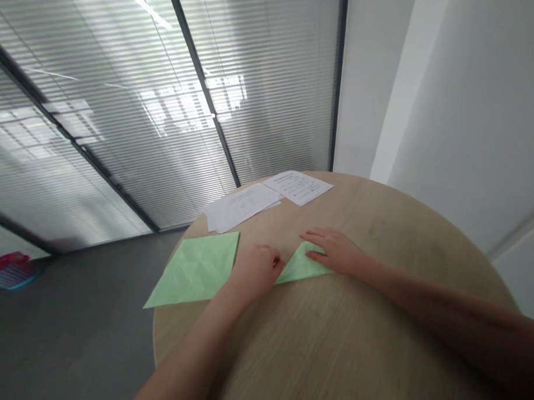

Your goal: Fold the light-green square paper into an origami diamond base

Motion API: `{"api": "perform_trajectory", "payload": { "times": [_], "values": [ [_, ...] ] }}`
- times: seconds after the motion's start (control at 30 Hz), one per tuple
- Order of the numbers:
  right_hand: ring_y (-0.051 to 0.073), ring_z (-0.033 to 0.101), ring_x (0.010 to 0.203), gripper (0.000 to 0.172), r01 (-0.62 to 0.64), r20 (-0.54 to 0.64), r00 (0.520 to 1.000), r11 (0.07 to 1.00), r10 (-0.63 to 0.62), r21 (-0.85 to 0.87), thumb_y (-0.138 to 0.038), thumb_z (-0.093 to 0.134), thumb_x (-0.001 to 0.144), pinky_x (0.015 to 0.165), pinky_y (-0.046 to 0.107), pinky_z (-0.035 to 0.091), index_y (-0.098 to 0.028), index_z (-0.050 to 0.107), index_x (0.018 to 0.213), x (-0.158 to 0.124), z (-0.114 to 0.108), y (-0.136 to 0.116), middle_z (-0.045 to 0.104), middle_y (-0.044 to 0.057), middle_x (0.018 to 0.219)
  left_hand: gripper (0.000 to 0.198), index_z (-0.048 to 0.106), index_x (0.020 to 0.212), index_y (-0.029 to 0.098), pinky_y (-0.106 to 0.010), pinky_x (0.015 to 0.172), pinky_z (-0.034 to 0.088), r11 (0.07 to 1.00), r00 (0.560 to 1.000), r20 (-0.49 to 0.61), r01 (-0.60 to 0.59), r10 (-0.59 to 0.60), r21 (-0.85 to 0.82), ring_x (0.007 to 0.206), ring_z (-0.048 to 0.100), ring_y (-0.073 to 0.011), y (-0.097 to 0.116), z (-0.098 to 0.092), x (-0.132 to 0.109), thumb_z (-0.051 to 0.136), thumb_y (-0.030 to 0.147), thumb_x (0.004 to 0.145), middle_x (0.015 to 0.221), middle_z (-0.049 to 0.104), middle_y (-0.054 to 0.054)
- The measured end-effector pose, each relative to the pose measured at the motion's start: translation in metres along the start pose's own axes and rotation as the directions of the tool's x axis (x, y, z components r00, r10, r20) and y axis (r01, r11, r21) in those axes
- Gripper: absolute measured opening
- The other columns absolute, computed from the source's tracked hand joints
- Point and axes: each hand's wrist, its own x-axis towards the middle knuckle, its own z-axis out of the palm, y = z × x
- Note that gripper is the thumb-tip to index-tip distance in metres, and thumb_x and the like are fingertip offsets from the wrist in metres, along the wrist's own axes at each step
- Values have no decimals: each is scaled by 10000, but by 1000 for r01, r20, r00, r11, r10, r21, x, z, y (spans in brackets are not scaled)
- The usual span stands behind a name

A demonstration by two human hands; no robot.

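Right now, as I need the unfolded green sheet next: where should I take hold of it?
The green sheet lies flat, so pinch its near left corner from the left, where it seems to jut past the table's rim, leaving room beneath.

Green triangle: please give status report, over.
Right hand flat on triangle. Left hand curled at its left corner. Green sheet to the left, white papers beyond.

On my screen I see only two arms of the person, both uncovered from the hand up to the edge of the picture. The left hand and the right hand are bare (nails too blurred to judge). The wide lens stretches the left forearm and the right forearm, so they look long.
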Motion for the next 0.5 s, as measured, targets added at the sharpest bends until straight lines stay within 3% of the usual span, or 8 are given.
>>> {"api": "perform_trajectory", "payload": {
  "times": [0.2, 0.33, 0.5],
  "values": [
    [286, 560, 1323, 471, -86, -36, 996, 996, 85, -25, -438, 518, 1034, 1144, 478, 422, -191, 591, 1427, 1, -7, -1, 609, 117, 1432, 298, 726, 1178, 179, -412, 1035, 476, 980, 986, -84, -152, 142, -127, 1132, 629, -287, -6, 33, 15, 621, 286, 920, 1197, 714, -121],
    [313, 559, 1304, 363, -142, 16, 990, 988, 143, -69, -477, 599, 987, 1127, 498, 413, -200, 703, 1198, 0, -12, 6, 635, 125, 1373, 318, 720, 1200, 177, -429, 1066, 466, 978, 986, -87, -150, 139, -145, 1177, 608, -299, -4, 37, 15, 638, 277, 909, 1246, 698, -125],
    [277, 641, 1099, 258, -189, 55, 980, 982, 189, -5, -396, 692, 918, 997, 433, 493, -163, 656, 1022, 1, -13, 7, 699, 129, 1132, 350, 715, 1221, 148, -451, 1097, 444, 971, 987, -107, -142, 123, -193, 1218, 596, -317, -1, 37, 14, 635, 241, 893, 1277, 691, -142]
  ]
}}
